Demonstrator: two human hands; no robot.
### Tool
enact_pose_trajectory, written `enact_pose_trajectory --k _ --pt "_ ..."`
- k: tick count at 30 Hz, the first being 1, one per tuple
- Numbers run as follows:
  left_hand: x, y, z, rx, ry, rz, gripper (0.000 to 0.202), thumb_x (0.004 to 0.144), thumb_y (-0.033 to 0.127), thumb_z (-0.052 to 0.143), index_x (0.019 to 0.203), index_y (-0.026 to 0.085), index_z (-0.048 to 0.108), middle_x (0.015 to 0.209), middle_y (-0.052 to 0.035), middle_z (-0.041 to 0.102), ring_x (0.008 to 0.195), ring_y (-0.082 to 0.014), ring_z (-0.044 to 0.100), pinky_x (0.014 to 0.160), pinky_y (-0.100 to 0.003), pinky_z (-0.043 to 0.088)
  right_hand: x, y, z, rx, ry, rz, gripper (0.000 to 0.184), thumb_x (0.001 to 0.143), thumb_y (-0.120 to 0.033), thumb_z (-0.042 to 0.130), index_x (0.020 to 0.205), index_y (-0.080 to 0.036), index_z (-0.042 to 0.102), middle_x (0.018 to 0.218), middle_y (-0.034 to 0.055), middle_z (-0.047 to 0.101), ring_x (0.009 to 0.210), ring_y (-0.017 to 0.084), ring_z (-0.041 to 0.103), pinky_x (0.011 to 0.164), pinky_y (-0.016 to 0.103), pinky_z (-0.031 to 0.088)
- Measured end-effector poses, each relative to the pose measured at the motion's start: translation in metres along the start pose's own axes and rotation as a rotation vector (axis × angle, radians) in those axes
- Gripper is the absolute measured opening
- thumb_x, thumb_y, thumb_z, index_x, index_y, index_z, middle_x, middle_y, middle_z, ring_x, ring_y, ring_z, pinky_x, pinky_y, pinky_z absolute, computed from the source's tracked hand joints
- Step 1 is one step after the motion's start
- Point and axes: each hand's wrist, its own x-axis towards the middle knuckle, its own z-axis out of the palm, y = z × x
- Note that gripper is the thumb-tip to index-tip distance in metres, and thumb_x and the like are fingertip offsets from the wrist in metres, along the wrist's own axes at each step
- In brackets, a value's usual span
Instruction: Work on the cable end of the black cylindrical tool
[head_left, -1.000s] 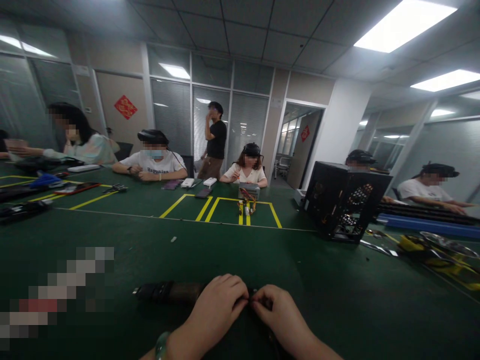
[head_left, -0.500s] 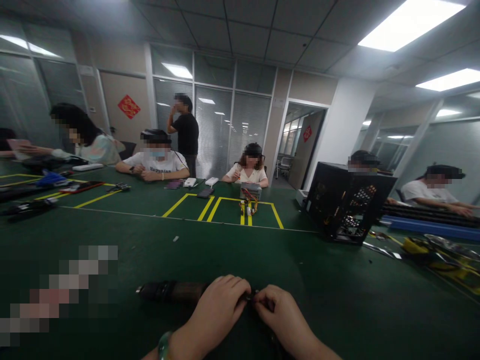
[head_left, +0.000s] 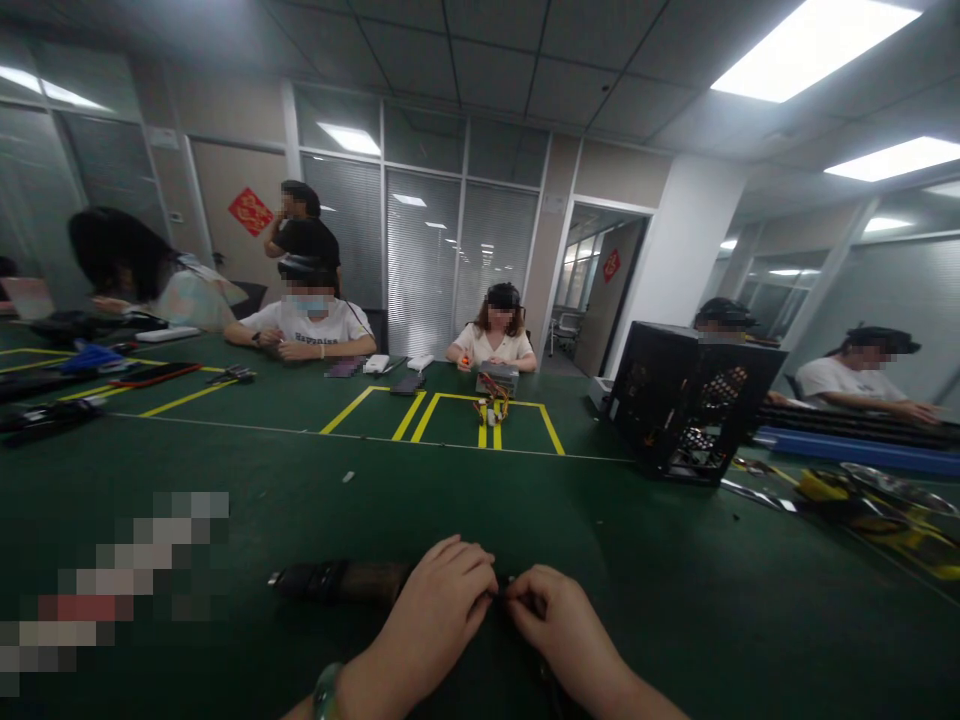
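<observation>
Only the standing person [head_left: 301,228] has shifted left; left hand [head_left: 442,602] and right hand [head_left: 553,615] stay, each grip pinched shut on the end of the bar [head_left: 341,580], work seemingly unfinished.

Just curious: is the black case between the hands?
No, the case stands far off; left hand and right hand meet on a dark bar.

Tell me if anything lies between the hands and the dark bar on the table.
Nothing visible does: the left hand and right hand are both on the dark bar, fingers curled onto it.
</observation>
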Motion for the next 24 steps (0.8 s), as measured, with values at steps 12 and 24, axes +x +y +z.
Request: enact_pose_trajectory --k 12,24 --pt "-0.0001 0.0000 0.0008 -0.005 -0.040 -0.091 0.010 0.085 0.018 0.056 0.092 0.023 0.063 0.099 -0.0013 0.064 0.096 -0.0199 0.057 0.094 -0.039 0.041 0.0016 0.0010 0.0001 -0.001 -0.018 0.016 0.014 0.079 -0.010 0.061 0.080 -0.020 0.070 0.077 -0.0007 0.063 0.071 0.014 0.058 0.066 0.022 0.039" --pt "0.0009 0.0014 -0.0032 -0.043 -0.064 -0.080 0.020 0.086 0.015 0.054 0.097 0.027 0.064 0.103 0.0012 0.064 0.099 -0.0192 0.056 0.087 -0.034 0.040 0.0006 0.0006 -0.0002 0.030 0.006 0.005 0.015 0.079 -0.010 0.062 0.081 -0.022 0.071 0.076 -0.0021 0.063 0.072 0.013 0.058 0.066 0.020 0.039"
